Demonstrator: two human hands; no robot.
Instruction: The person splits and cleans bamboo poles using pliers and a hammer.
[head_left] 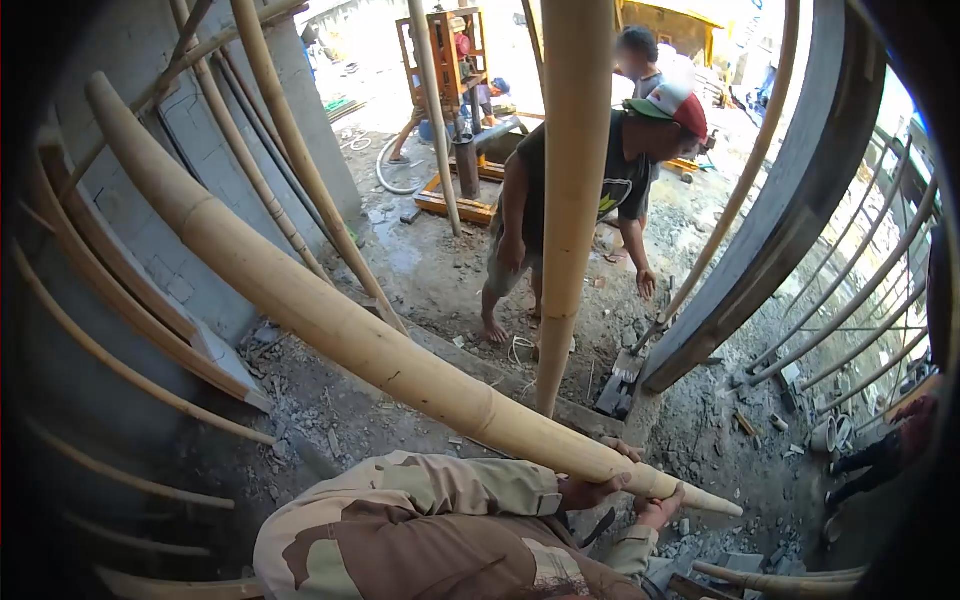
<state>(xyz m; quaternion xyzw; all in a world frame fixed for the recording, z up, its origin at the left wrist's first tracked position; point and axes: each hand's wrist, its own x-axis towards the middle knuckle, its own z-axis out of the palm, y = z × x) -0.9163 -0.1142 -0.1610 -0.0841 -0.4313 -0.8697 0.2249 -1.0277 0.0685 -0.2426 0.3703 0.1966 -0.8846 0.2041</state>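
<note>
Grips the thick bamboo pole (330,320) near its lower end with the left hand (590,490), fingers curled over the top. Clamps the right hand (658,508) shut round the same pole just beside the left, nearer the tip. Holds the pole slanting up and away to the left, above the camouflage sleeve (440,500). Faces an upright bamboo post (575,200) just beyond the hands, a bending person in a red-and-white cap (675,102) behind it, thin canes (290,150) against a block wall (200,160) far left, rubble (720,430) below.
</note>
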